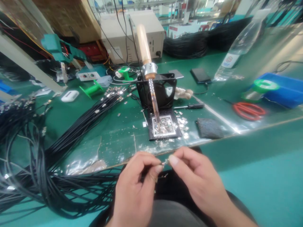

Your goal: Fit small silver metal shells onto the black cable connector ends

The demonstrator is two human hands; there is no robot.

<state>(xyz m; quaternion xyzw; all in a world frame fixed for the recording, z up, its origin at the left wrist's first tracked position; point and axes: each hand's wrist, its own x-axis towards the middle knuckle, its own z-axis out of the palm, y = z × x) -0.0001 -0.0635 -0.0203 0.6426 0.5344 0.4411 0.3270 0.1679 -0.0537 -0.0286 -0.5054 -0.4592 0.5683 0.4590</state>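
Observation:
In front of the bench edge, my left hand is closed, thumb and forefinger pinching what looks like a thin cable end. Facing it, my right hand pinches a small shiny metal connector piece that meets the cable end; blur hides the detail. Below the left fingertips a thin metallic end sticks out. Just beyond my hands, a wooden-handled soldering iron leans tip-down through a black fan frame, over a white-rimmed tray of small metal pieces.
Bundled black cables spread over the left of the green bench. Loose metal bits lie around the tray. Rightward are a screwdriver, a dark pad, red-handled scissors, a solder spool, a blue bin and a plastic bottle.

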